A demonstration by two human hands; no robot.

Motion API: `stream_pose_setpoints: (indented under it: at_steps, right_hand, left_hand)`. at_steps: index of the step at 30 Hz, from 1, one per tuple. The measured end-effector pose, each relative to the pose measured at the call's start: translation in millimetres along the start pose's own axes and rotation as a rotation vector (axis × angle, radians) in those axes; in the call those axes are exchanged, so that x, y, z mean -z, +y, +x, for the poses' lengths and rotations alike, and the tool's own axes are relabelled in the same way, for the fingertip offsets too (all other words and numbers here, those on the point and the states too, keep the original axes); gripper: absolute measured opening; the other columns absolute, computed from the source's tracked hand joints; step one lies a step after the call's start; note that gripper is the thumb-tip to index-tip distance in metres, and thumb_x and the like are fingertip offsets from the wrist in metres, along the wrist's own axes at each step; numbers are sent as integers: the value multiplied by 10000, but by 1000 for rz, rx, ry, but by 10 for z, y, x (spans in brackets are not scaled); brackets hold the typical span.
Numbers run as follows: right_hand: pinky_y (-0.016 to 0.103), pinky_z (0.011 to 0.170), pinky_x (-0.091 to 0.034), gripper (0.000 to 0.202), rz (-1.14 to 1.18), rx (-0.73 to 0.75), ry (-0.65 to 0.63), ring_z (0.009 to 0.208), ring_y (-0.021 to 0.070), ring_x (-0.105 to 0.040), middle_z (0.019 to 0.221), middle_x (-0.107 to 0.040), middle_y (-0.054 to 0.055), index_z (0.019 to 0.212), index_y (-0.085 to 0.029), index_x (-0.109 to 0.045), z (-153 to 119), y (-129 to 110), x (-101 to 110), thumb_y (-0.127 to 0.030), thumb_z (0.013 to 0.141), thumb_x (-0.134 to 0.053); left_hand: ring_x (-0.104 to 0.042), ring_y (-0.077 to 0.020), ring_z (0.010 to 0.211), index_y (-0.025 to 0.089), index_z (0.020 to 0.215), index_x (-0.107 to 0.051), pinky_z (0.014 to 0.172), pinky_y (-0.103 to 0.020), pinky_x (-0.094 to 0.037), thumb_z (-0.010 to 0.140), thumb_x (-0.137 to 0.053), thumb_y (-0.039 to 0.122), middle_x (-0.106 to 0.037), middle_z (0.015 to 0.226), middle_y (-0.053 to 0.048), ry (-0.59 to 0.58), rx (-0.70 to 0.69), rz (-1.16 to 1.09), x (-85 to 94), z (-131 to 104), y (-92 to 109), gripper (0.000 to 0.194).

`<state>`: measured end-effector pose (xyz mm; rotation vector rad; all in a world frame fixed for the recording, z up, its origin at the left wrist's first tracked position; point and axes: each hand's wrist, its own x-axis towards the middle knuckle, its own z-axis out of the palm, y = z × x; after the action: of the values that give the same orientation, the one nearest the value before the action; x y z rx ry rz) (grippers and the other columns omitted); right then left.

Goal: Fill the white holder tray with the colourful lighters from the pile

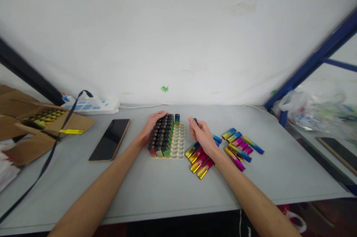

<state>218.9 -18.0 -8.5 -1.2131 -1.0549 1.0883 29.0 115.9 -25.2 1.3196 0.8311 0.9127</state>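
Head view: the right hand (200, 133) pinches a blue tube (196, 120) at the white tray's (178, 144) three o'clock. The left hand (152, 127) touches standing tubes (161, 133) at ten o'clock; I can't tell its grip. Shiny tubes (200, 162) lie at four o'clock.

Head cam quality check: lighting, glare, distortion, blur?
Head view: soft, fairly even light; bright streaks of glare on the loose shiny tubes; likely wide-angle stretch, with the blue post leaning steeply outward; head view, right side: plastic bags look smeary, fine detail lost.
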Motion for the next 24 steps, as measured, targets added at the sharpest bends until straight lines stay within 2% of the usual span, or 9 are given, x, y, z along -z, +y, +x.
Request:
stream_pose_setpoints:
  at_steps: [4,7,14,17,20,24]
  right_hand:
    - [284,485,-173,716,-141,12,69,507,90,-224,521,-250,-75,558,-255,-320,-5,45,16,-835,864,-606]
    - [293,510,-197,672,-235,12,119,531,102,-249,520,-269,-66,553,-257,-330,-17,36,19,-774,862,-628]
    - [294,561,-220,514,-345,151,111,581,116,-272,592,-257,-53,573,-260,-318,12,23,18,-589,891,-554]
    - [294,566,-223,518,-357,150,94,589,118,-274,606,-254,-53,585,-261,-313,24,29,15,-603,903,-536]
    - [291,564,-240,582,-381,133,78,595,121,-290,609,-276,-57,608,-258,-312,23,33,13,-691,927,-533]
    - [272,585,-357,535,-386,159,62,621,140,-428,643,-452,-54,747,-247,-454,29,57,42,-726,975,-521]
  left_hand:
    - [-677,-260,949,203,824,-767,932,-345,-502,730,-769,505,-769,900,-38,-11,-32,9,0,-2,11,316]
    - [-679,-268,967,204,828,-768,942,-349,-505,732,-764,506,-773,909,-43,-8,-42,16,0,3,12,317]
    - [-667,-258,924,203,819,-774,931,-350,-506,733,-761,505,-763,887,-38,-29,-50,24,8,15,15,314]
    - [-666,-263,940,203,829,-782,950,-353,-500,738,-765,514,-767,905,-44,-29,-58,25,9,12,15,325]
    - [-668,-270,961,202,828,-778,957,-357,-502,740,-767,520,-770,913,-50,-30,-61,24,5,6,18,331]
    - [-672,-262,939,199,826,-767,942,-355,-502,737,-764,521,-765,908,-45,-28,-56,18,-8,0,23,334]
